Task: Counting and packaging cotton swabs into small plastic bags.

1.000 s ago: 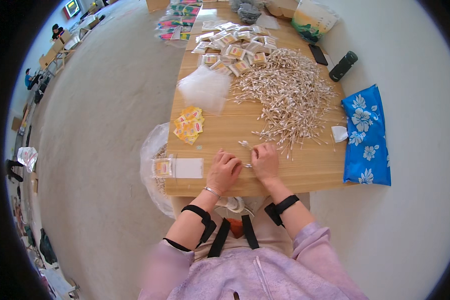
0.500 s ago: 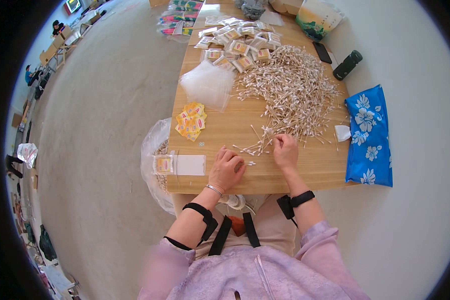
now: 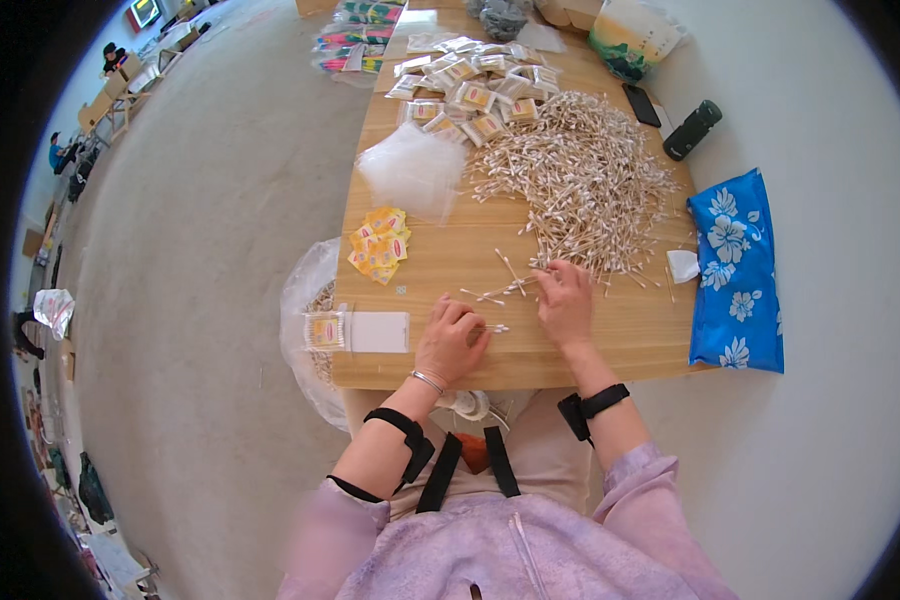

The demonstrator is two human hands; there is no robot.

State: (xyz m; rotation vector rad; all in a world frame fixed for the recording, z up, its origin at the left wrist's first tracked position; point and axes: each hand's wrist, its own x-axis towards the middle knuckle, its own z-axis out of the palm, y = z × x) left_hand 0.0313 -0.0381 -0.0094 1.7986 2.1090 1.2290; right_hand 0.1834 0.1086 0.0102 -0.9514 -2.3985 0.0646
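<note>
My left hand [image 3: 452, 338] rests near the table's front edge with its fingers curled over a few cotton swabs [image 3: 499, 328], whose white tips stick out toward the right. My right hand [image 3: 566, 304] is closed in a pinch on cotton swabs at the near edge of a big loose heap of swabs [image 3: 600, 185]. Its fingers partly hide what they grip. A few stray swabs [image 3: 488, 297] lie on the wood between the two hands. Left of my left hand, a clear bag packed with swabs and a yellow card [image 3: 325, 329] lies beside a white card [image 3: 380, 332].
Yellow cards [image 3: 379, 245] and flat clear bags [image 3: 410, 170] lie along the table's left side. Filled packets [image 3: 470, 95] are piled behind. A blue flowered pouch [image 3: 736, 270], a dark bottle [image 3: 692, 130] and a phone [image 3: 641, 104] line the right edge.
My right hand has shifted slightly left, its fingertips now among the swabs at the heap's edge. Fewer stray swabs lie beside it. My left hand stays in place.
</note>
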